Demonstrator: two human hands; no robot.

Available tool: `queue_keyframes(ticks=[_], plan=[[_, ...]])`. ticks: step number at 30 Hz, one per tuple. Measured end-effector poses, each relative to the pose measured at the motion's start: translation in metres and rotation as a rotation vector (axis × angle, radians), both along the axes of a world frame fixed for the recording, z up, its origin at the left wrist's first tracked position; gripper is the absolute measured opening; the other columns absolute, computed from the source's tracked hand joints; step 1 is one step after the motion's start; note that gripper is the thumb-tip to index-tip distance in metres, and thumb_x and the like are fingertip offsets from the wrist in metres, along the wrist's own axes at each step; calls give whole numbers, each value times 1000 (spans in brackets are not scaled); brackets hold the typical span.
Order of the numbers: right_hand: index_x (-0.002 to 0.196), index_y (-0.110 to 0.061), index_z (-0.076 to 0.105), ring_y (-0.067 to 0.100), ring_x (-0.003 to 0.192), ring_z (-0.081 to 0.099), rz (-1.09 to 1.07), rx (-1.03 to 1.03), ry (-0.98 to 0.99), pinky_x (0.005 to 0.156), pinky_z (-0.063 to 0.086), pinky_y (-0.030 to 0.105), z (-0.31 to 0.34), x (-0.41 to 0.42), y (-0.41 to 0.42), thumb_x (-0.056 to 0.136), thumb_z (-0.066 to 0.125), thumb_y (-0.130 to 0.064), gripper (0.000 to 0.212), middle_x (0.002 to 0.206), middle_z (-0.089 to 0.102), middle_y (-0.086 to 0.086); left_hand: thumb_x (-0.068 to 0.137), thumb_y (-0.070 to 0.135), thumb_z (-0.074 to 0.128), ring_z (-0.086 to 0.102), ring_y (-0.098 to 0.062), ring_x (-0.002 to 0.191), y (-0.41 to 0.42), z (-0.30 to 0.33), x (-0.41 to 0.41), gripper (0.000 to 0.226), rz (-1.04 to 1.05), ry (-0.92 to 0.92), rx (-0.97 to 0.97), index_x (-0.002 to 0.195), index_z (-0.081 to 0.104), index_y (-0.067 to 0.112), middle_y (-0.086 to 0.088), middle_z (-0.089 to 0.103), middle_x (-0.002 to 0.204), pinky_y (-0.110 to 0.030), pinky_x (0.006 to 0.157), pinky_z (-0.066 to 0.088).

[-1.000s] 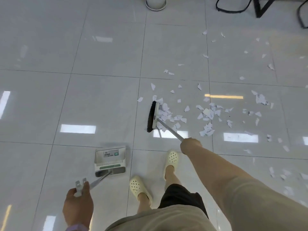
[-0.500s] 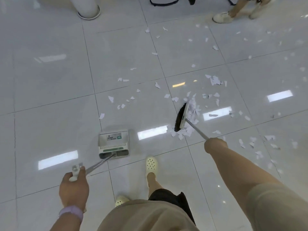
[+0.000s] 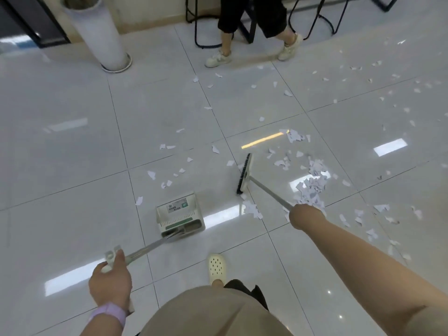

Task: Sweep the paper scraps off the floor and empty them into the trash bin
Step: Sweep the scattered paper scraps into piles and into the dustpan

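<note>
Right hand (image 3: 306, 215) grips the broom (image 3: 244, 174) handle, bristles down on the floor (image 3: 72, 166); left hand (image 3: 110, 282) holds the dustpan (image 3: 179, 214) handle. The biggest heap of paper scraps (image 3: 311, 183) lies right of the broom. Best now: short, low strokes towards the pan's open lip, pan flat.

Head view: single wide-angle camera, worn on the head, facing forward and down at the tiled floor (image 3: 72, 166).

The lens sits above the wearer's torso, so the left hand (image 3: 110, 283) and right hand (image 3: 306, 216) enter from the lower edge and appear near; the dustpan (image 3: 179, 214) and broom head (image 3: 244, 174) lie at mid-frame. The upper edge reaches a white column (image 3: 97, 32) and a second person's legs (image 3: 252, 27), seen far off. Straight tile joints bow toward the frame borders.
</note>
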State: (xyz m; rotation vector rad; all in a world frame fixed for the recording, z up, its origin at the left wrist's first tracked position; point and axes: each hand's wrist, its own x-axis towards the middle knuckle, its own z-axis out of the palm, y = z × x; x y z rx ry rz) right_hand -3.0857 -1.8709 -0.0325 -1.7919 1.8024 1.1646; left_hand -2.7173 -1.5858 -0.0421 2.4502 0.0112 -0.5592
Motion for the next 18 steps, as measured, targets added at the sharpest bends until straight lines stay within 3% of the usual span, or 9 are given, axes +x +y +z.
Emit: queue_keyframes(ticks=[4,7,12,18], plan=[[134,-11,53,24,98,62,165,66,-114,73,46,32,-17,94,13,95,47,-10,40,106,59,2,91,53,59,65,-40,63,23,14,20,47,42,-16,12,73,62,9,-17,64,68,-48,75,56],[133,-10,55,24,96,63,300,80,-188,69,46,32,-25,176,33,96,46,-9,39,93,54,2,92,54,60,62,-39,63,52,22,34,46,60,-22,17,72,61,12,-17,63,67,-46,70,56],[138,-14,53,24,111,63,459,138,-279,71,44,32,-31,310,73,95,47,-10,43,122,60,1,95,46,60,57,-34,72,93,28,61,35,90,-38,5,75,58,18,-10,61,71,-38,66,43],[134,-15,58,21,92,60,490,206,-281,70,44,29,-34,433,121,96,51,-13,39,106,58,-1,95,41,62,55,-35,80,126,24,131,34,202,-7,66,90,61,7,-18,62,84,-38,74,40]])
